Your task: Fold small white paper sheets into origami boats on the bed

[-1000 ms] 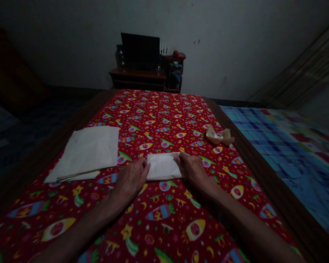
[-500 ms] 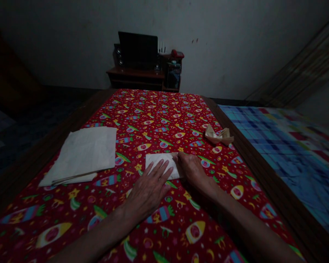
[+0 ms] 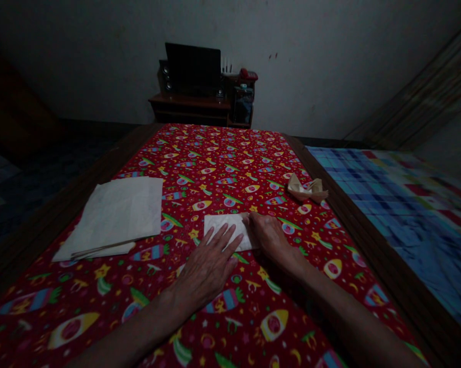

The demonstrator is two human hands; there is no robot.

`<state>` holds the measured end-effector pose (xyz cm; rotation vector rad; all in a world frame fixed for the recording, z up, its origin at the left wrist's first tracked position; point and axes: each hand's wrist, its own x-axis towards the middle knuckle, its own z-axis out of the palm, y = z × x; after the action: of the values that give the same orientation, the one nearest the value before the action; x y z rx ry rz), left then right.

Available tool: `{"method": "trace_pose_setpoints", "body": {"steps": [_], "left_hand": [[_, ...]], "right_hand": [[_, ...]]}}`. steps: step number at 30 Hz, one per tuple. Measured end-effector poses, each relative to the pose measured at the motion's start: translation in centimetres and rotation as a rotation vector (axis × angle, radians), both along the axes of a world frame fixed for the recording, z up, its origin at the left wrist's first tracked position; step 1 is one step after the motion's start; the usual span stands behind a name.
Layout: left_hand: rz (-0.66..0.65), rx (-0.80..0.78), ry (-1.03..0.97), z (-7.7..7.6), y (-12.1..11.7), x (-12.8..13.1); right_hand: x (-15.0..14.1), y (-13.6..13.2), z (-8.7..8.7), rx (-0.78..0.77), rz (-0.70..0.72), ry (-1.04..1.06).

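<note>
A folded white sheet of paper (image 3: 218, 221) lies on the red patterned cloth (image 3: 230, 163). My left hand (image 3: 209, 263) rests flat across its near left part, fingers spread, hiding much of it. At the paper's right end my right hand (image 3: 268, 236) is closed, fingers curled at the edge, where a brownish flap shows by the fingertips. How the fingertips hold that edge is partly hidden. To the left sits a stack of pale paper sheets (image 3: 123, 212). A brown folded-paper shape (image 3: 307, 189), open at the top, stands to the right.
The cloth covers a surface with dark wooden edges (image 3: 341, 214). Beyond its far end, a small desk (image 3: 190, 104) carries a monitor (image 3: 193, 70), speakers and a red telephone (image 3: 248, 75). A blue plaid sheet (image 3: 364, 194) spreads out on the right. The room is dim.
My left hand has moved from the paper's left edge to lie flat on top of it. My right hand stays at the right end, its fingers more curled. The view has shifted slightly.
</note>
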<state>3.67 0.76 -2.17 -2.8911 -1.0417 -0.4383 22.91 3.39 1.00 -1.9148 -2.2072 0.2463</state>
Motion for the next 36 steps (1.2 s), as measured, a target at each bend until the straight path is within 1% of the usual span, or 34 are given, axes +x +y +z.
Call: {"method": "trace_pose_setpoints", "body": {"steps": [3, 8, 11, 15, 16, 18, 20, 21, 22, 24, 25, 26, 27, 29, 31, 34, 36], "left_hand": [[0.010, 0.003, 0.006, 0.0, 0.0, 0.0], [0.006, -0.012, 0.000, 0.0, 0.0, 0.0], [0.011, -0.040, 0.005, 0.1, 0.1, 0.1], [0.017, -0.050, 0.001, 0.3, 0.0, 0.1], [0.017, -0.044, 0.000, 0.2, 0.0, 0.1], [0.015, -0.033, -0.002, 0.1, 0.0, 0.1], [0.018, -0.023, -0.006, -0.1, 0.0, 0.1], [0.017, -0.020, -0.007, -0.2, 0.0, 0.0], [0.018, -0.018, -0.007, -0.3, -0.1, 0.0], [0.003, -0.018, 0.005, -0.3, -0.1, -0.1], [-0.020, -0.020, 0.018, -0.3, -0.2, -0.1], [-0.042, -0.019, 0.031, -0.2, -0.2, -0.1], [-0.054, -0.018, 0.042, 0.0, -0.3, -0.2], [-0.043, -0.016, 0.051, 0.4, -0.3, -0.4], [-0.004, -0.007, 0.039, 0.6, -0.2, -1.0], [0.007, 0.015, 0.032, 0.3, -0.1, -2.9], [0.037, 0.028, 0.036, 0.0, -0.1, -4.3]], "right_hand": [[0.1, 0.0, 0.0, 0.013, 0.020, 0.026], [-0.1, 0.0, 0.4, -0.003, 0.009, 0.019], [-0.2, 0.0, 0.3, -0.008, 0.002, 0.009], [0.1, -0.1, 0.1, 0.032, 0.022, -0.016], [0.3, -0.1, 0.2, 0.056, 0.026, -0.036], [0.4, -0.4, 0.7, 0.129, -0.023, -0.095], [0.1, -1.1, 1.2, 0.247, -0.082, -0.145], [-0.2, -1.7, 1.3, 0.304, -0.077, -0.158], [-0.6, -2.4, 1.2, 0.375, -0.030, -0.156], [-1.4, -4.0, 0.6, 0.445, 0.194, -0.124], [-1.7, -4.8, 0.0, 0.424, 0.327, -0.111], [-1.9, -5.6, -0.7, 0.390, 0.423, -0.096], [-1.9, -6.3, -1.4, 0.350, 0.469, -0.083], [-1.3, -7.2, -2.5, 0.249, 0.482, -0.095], [-0.1, -7.6, -3.0, 0.221, 0.475, -0.112], [2.0, -7.9, -2.9, 0.221, 0.460, -0.138], [2.9, -8.1, -2.6, 0.228, 0.443, -0.147]]}}
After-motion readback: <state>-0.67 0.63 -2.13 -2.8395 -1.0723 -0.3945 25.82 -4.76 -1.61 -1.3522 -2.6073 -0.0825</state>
